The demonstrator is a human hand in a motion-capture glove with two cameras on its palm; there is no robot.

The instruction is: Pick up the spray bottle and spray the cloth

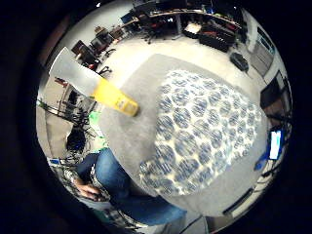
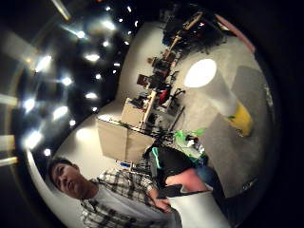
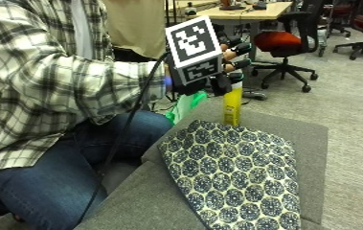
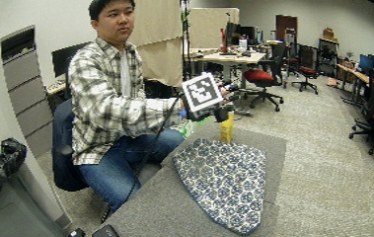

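A yellow spray bottle (image 3: 232, 106) with a white top stands upright at the far end of the grey table (image 3: 299, 136). A blue-and-white patterned cloth (image 3: 232, 172) lies flat on the table in front of it. My gloved right hand (image 3: 224, 67) is level with the bottle's top, which it hides in the outside view. Its fingers are loosely curled beside that top. In both palm views the bottle (image 1: 97, 85) (image 2: 223, 99) stands free, with nothing wrapped round it. The cloth (image 1: 200, 131) spreads below the palm.
The person sits at the table's left side, jeans-clad legs (image 3: 73, 167) against its edge. A green object (image 3: 187, 106) sits low beside the table near the bottle. A red-seated office chair (image 3: 283, 40) and desks stand behind.
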